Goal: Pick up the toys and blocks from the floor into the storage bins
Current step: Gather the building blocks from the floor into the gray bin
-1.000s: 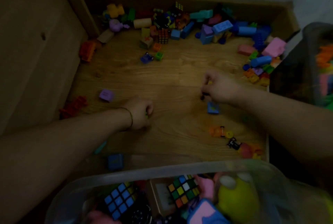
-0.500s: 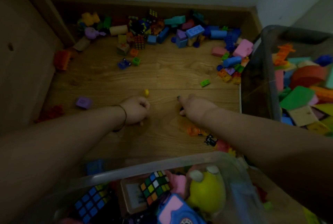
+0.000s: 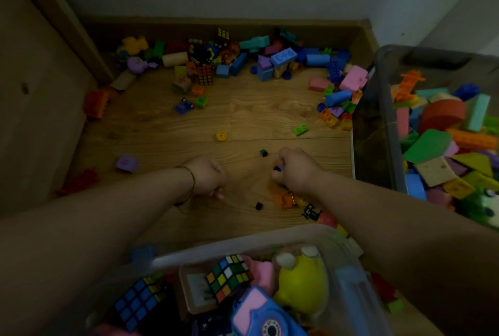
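right hand [image 3: 295, 171] low over the wooden floor [image 3: 256, 114], its fingers [image 3: 284, 157] curled round a small blue and black piece [image 3: 278, 168] that shows at the thumb side. left hand [image 3: 207, 177] sits beside it, apart, low at the floor, fingers [image 3: 219, 175] rolled into a fist; we cannot tell whether anything is inside. loose on the floor near the hands: a dark green cube [image 3: 264, 152] just ahead of the right hand, a black cube [image 3: 259, 205] between the two forearms, an orange toy [image 3: 283, 200] partly under the right wrist, a small black car [image 3: 311, 212] just beside it. farther out we note a yellow round piece [image 3: 221, 136], a green brick [image 3: 301, 129], and a purple block [image 3: 127, 163] off to the left. the main pile of blocks [image 3: 272, 63] lies along the skirting at the far wall. right storage bin [image 3: 378, 125], dark-walled, holds foam blocks [image 3: 437, 141]. near bin [image 3: 216, 250], clear, holds puzzle cubes [image 3: 229, 276], a yellow plush [image 3: 301, 285] and a blue and pink toy camera [image 3: 266, 316].
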